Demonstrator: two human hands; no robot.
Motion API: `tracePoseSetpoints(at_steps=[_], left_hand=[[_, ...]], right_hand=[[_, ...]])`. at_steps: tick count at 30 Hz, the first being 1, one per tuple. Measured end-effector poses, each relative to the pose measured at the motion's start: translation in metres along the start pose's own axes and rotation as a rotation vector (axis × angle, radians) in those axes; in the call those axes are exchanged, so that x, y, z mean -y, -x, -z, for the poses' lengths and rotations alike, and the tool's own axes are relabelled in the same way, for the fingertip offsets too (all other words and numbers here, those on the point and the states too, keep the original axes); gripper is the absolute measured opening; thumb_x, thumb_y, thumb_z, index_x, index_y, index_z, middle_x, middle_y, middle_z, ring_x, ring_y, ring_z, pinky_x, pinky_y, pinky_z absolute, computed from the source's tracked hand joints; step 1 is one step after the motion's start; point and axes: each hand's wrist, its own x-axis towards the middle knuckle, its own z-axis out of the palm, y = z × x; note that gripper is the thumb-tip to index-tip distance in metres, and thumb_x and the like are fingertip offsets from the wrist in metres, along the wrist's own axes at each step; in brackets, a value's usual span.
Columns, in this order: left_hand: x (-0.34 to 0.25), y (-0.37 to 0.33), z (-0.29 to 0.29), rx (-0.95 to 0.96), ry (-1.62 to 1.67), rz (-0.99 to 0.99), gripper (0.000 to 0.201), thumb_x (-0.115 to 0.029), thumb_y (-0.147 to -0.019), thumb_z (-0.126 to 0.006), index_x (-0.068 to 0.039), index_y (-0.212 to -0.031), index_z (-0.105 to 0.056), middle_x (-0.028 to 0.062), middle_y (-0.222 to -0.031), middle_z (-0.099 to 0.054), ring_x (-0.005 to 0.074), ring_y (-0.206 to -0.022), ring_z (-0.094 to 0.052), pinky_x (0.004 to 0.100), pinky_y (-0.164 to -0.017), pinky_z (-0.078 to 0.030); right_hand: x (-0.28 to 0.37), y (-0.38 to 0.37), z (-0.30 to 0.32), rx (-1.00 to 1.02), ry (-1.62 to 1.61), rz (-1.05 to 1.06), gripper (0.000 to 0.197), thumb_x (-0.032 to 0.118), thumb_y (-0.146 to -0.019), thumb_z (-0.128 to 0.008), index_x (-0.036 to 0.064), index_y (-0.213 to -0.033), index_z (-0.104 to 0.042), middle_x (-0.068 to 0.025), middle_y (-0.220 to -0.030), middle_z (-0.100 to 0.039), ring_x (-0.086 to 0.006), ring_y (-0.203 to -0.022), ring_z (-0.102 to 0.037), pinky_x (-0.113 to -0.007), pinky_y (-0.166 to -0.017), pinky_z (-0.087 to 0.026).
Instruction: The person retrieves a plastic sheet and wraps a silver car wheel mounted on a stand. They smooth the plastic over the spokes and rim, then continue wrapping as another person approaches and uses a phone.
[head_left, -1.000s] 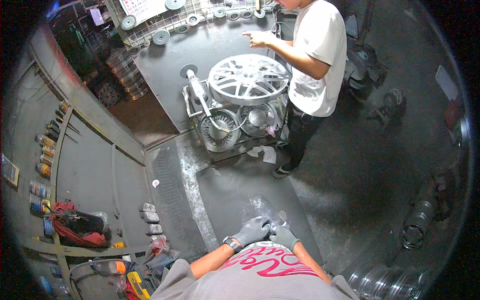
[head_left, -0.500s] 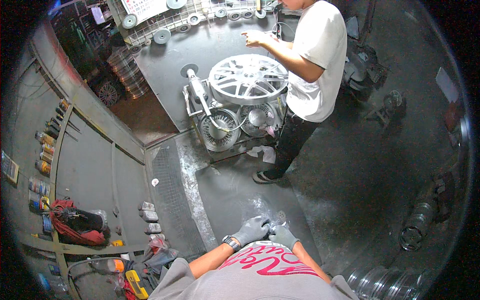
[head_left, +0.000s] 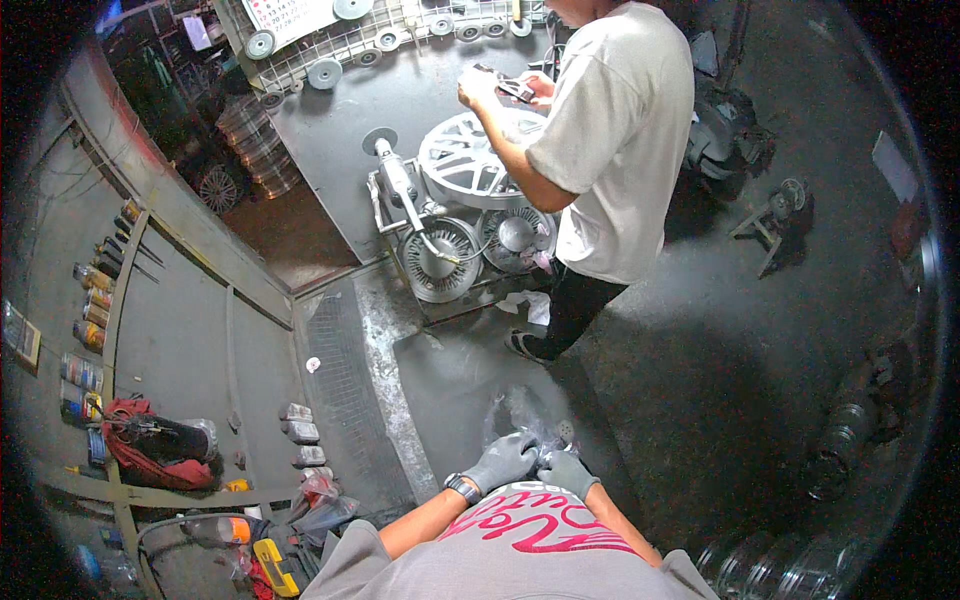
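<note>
My left hand (head_left: 505,461), in a grey glove with a watch at the wrist, is closed in front of my stomach. Close beside it, almost touching, is my right hand (head_left: 567,473), gloved alike and also closed. Between and just beyond them a crumpled clear plastic bag (head_left: 521,412) sticks out, pinched by the fingers of both hands. What may be inside it is hidden. A small pale round piece with holes (head_left: 566,430) shows just past my right hand; I cannot tell whether it is held or lies lower down.
Ahead, a silver alloy wheel (head_left: 470,160) lies on a stand beside a grinder (head_left: 396,180). A person (head_left: 620,140) in a white shirt stands there, holding a dark flat object (head_left: 515,90). Cans (head_left: 82,372) line the left wall; shiny rims (head_left: 780,565) lie lower right.
The clear plastic spreads further out beyond my hands, which stay nearly in place. The person has leaned toward the wheel, arms lower, the dark object now showing.
</note>
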Motion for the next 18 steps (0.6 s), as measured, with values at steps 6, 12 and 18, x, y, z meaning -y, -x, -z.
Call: tracePoseSetpoints(at_steps=[6,12,18], left_hand=[[0.001,0.000,-0.003,0.011,0.016,-0.011,0.028,-0.022,-0.089,-0.050,-0.002,-0.102,-0.064,0.0257,-0.104,-0.064,0.0440,-0.100,-0.061,0.0498,-0.088,-0.048],[0.003,0.001,-0.006,0.070,-0.018,-0.005,0.032,-0.025,-0.091,-0.051,-0.004,-0.112,-0.062,0.0241,-0.111,-0.064,0.0426,-0.104,-0.060,0.0487,-0.090,-0.047],[0.004,0.001,-0.010,-0.045,-0.004,-0.088,0.026,-0.023,-0.088,-0.052,-0.004,-0.103,-0.064,0.0234,-0.104,-0.066,0.0412,-0.101,-0.061,0.0499,-0.089,-0.046]], right_hand=[[0.006,0.003,0.005,-0.002,0.044,-0.047,0.031,0.027,-0.076,-0.062,-0.0019,-0.085,-0.068,-0.0296,-0.083,-0.065,-0.0435,-0.079,-0.066,-0.051,-0.074,-0.050],[-0.002,0.001,0.003,0.047,0.021,-0.047,0.030,0.026,-0.076,-0.062,-0.0021,-0.086,-0.068,-0.0299,-0.083,-0.065,-0.0430,-0.079,-0.066,-0.051,-0.072,-0.050],[-0.015,-0.001,-0.005,0.064,0.024,-0.031,0.027,0.025,-0.076,-0.063,-0.0005,-0.083,-0.067,-0.0252,-0.081,-0.065,-0.0401,-0.076,-0.065,-0.049,-0.070,-0.049]])
